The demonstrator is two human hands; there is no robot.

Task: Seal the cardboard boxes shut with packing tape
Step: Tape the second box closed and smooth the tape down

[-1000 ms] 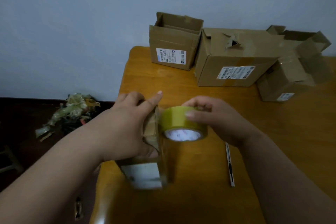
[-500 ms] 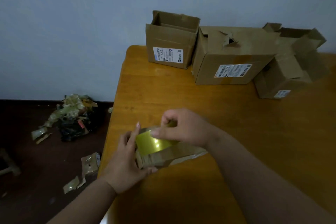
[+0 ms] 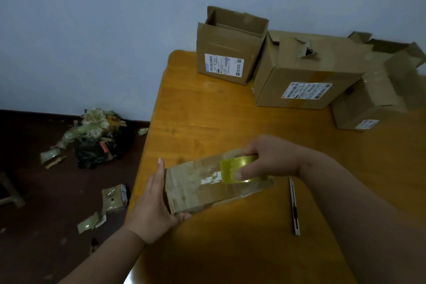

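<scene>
A small flat cardboard box [image 3: 196,189] lies on the wooden table [image 3: 230,122] near its left edge. My left hand [image 3: 154,200] holds the box's left end, fingers up along the side and thumb under the near corner. My right hand [image 3: 272,159] grips a yellowish roll of packing tape [image 3: 232,169] on top of the box, toward its right end. A glossy strip of tape runs along the box top to the left of the roll.
A box cutter [image 3: 294,207] lies on the table right of the small box. Three bigger cardboard boxes stand at the back: an open one [image 3: 228,46], a torn one [image 3: 306,71], a crumpled one [image 3: 373,99]. Tape scraps and rubbish [image 3: 96,138] litter the floor at left.
The box was held upright off the table a second ago; it now lies flat. My right hand has drawn the tape roll rightward along its top.
</scene>
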